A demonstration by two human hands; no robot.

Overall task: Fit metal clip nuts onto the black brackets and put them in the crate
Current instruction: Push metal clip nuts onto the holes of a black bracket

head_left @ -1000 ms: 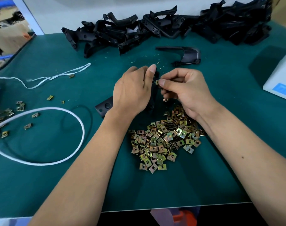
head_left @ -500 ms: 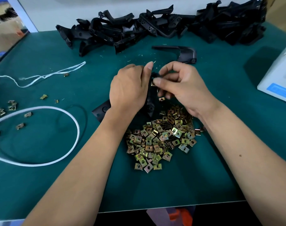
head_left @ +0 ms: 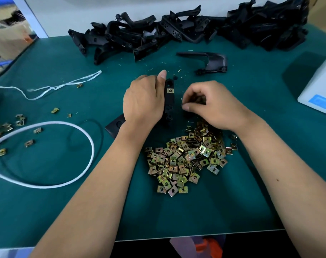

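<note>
Holding the bracket (head_left: 169,101) at bench centre in our left hand (head_left: 142,101), one clip nut (head_left: 170,90) fitted, our right hand (head_left: 207,105) pinches another; the twelve-o'clock bracket pile (head_left: 186,32) remains, crate unseen.

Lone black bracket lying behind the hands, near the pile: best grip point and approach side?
Probably the long thin arm of the lone bracket, taken from above by a hand pinching across its width. That arm lies flat and free on the green mat, while the thicker curved end at the right looks bulkier and sits nearer the bracket pile.
</note>
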